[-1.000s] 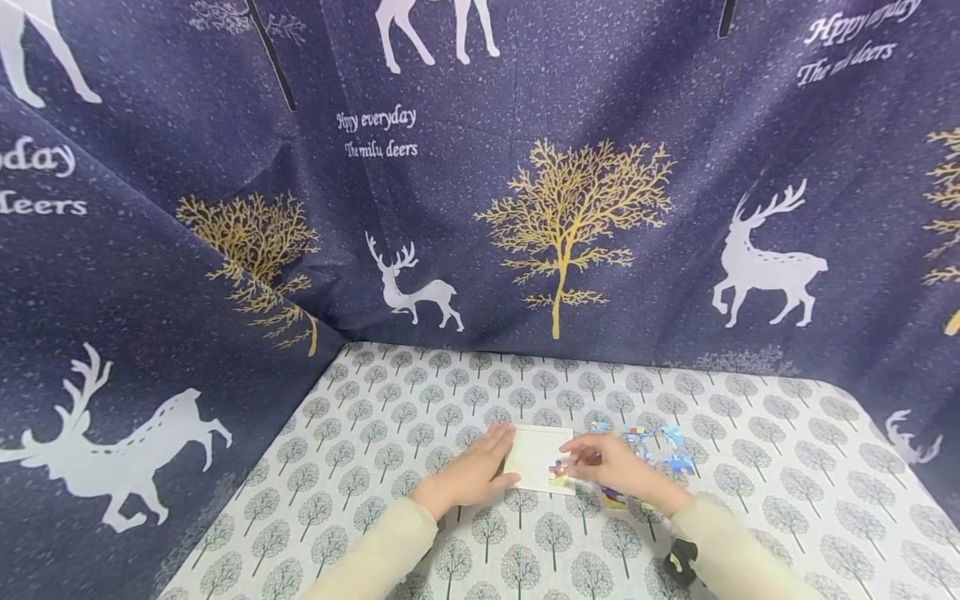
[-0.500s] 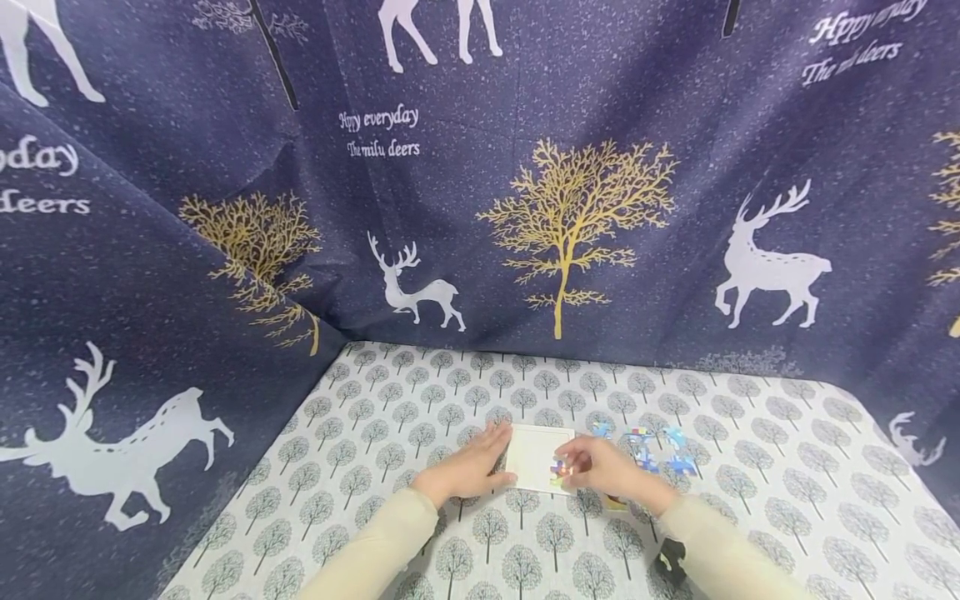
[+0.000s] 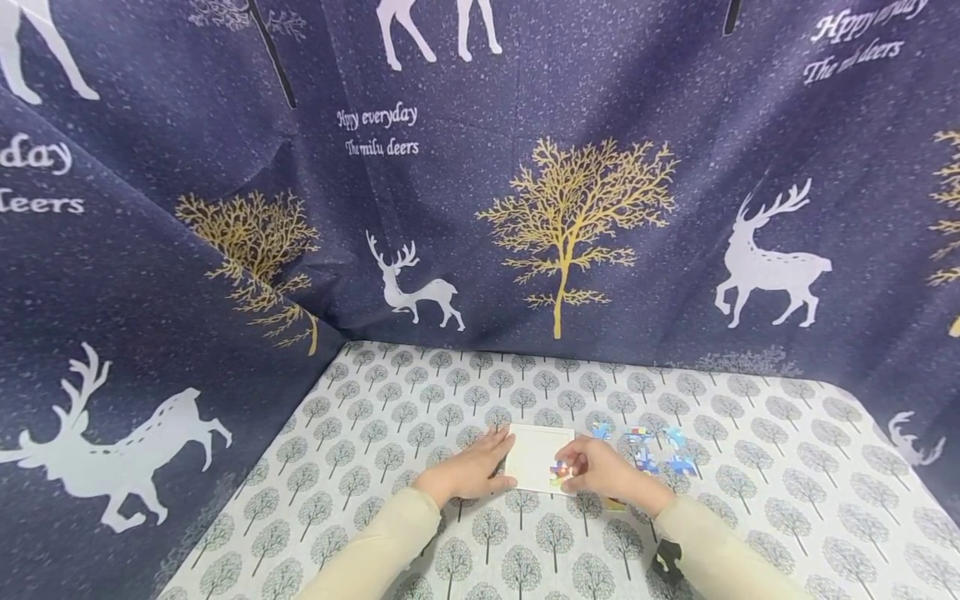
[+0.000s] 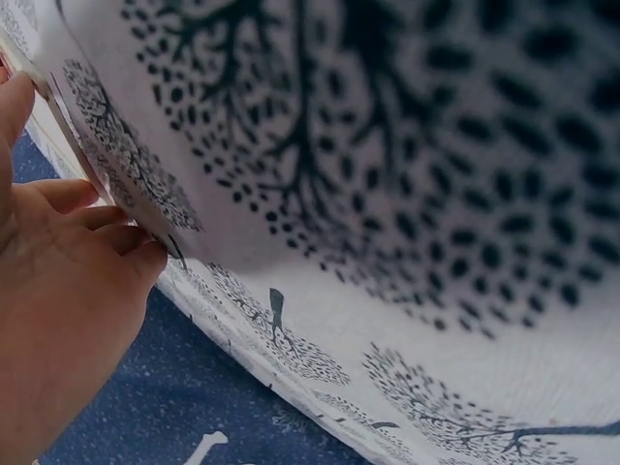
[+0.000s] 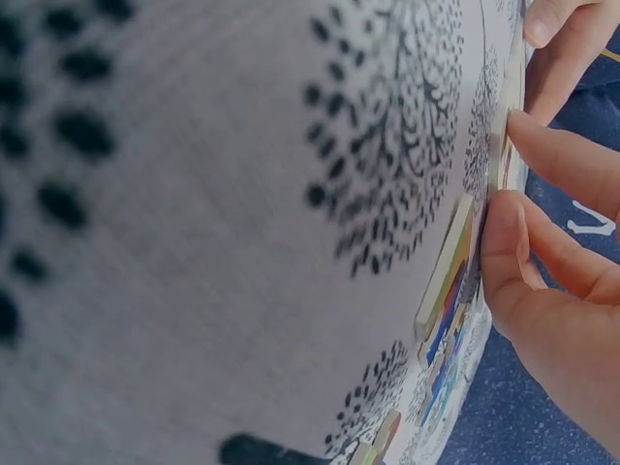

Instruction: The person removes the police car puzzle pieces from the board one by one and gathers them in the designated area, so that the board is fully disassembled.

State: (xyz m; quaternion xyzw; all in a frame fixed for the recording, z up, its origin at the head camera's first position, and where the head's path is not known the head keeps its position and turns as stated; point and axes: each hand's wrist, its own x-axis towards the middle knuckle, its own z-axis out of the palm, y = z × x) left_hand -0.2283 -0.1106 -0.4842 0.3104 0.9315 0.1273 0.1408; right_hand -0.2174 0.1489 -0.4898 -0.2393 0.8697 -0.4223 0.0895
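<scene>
A shallow white puzzle tray [image 3: 534,457] lies on the cloth in the head view. Colourful jigsaw pieces [image 3: 558,472] sit in its lower right corner. My left hand [image 3: 471,468] rests along the tray's left edge, fingers extended; the left wrist view shows those fingertips [image 4: 145,254] touching the rim. With thumb and curled forefinger, my right hand [image 3: 606,472] pinches a jigsaw piece at that corner, mostly hidden by the fingers. In the right wrist view, the thumb [image 5: 504,232] and forefinger are close together at the tray's side.
Several loose blue jigsaw pieces [image 3: 679,463] lie right of the tray. A yellow piece [image 3: 616,504] shows partly under the right forearm, and a dark piece [image 3: 667,557] lies nearer, beside the sleeve. A dark deer-print curtain [image 3: 480,250] stands behind the tree-print tablecloth [image 3: 420,400].
My right hand has moved slightly left and in over the tray's lower right corner, then stays nearly still, its fingers closer together. My left hand keeps its place at the tray's edge.
</scene>
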